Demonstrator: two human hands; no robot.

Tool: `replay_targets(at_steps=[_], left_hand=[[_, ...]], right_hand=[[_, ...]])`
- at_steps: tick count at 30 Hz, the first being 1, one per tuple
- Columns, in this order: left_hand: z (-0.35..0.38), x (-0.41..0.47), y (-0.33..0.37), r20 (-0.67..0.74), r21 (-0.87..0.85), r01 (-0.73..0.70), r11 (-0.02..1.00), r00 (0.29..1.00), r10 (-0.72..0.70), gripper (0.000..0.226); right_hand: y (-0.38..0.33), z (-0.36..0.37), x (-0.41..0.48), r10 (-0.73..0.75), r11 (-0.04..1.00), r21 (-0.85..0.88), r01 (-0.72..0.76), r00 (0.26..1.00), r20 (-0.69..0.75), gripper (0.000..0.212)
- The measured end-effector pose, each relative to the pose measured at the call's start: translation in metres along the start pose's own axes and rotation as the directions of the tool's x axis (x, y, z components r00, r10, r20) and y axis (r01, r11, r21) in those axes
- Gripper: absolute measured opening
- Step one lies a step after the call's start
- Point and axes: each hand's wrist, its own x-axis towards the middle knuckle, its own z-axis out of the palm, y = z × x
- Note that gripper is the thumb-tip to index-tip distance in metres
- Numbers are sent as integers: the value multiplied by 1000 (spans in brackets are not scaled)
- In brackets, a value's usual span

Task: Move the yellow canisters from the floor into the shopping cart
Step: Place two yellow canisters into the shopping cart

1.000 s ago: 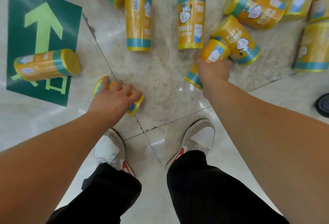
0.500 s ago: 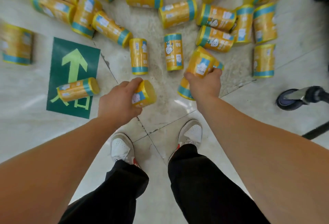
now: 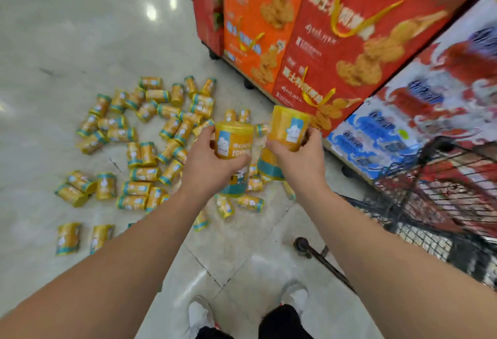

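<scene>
My left hand (image 3: pixel 208 162) grips one yellow canister (image 3: pixel 233 141) with a teal band, held upright at chest height. My right hand (image 3: pixel 298 158) grips a second yellow canister (image 3: pixel 289 127) just to its right, and the two nearly touch. Several more yellow canisters (image 3: pixel 139 150) lie scattered on the marble floor beyond and left of my hands. The black wire shopping cart (image 3: pixel 435 204) stands at the right, its basket to the right of my right forearm.
Red and orange snack display boxes (image 3: pixel 309 32) rise at the back right, with blue and white boxes (image 3: pixel 403 128) beside the cart. A cart wheel (image 3: pixel 301 244) sits on the floor near my right arm. My white shoes (image 3: pixel 199 314) are at the bottom.
Both hands have lifted their canisters off the floor and come up. My view has risen and swung right, bringing the cart and display boxes into sight.
</scene>
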Motion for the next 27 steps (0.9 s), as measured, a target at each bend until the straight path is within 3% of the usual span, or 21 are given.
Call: replay_targets(at_steps=[6, 10, 13, 20, 27], left_hand=[[63, -48, 154, 142, -50, -167, 985, 975, 173, 57], [146, -93, 209, 280, -60, -162, 985, 944, 172, 78], [228, -127, 230, 380, -63, -139, 988, 912, 153, 61], [405, -176, 210, 502, 114, -80, 990, 865, 12, 62], [482, -192, 118, 526, 434, 2, 901, 812, -255, 59]], right_hand=[[-76, -158, -28, -79, 992, 88, 93, 987, -143, 56], [-63, -273, -34, -56, 992, 97, 78, 976, -212, 55], [-27, -355, -34, -22, 994, 95, 45, 973, -229, 56], [112, -482, -15, 221, 975, 45, -217, 939, -264, 55], [242, -508, -13, 478, 872, -3, -490, 852, -213, 50]])
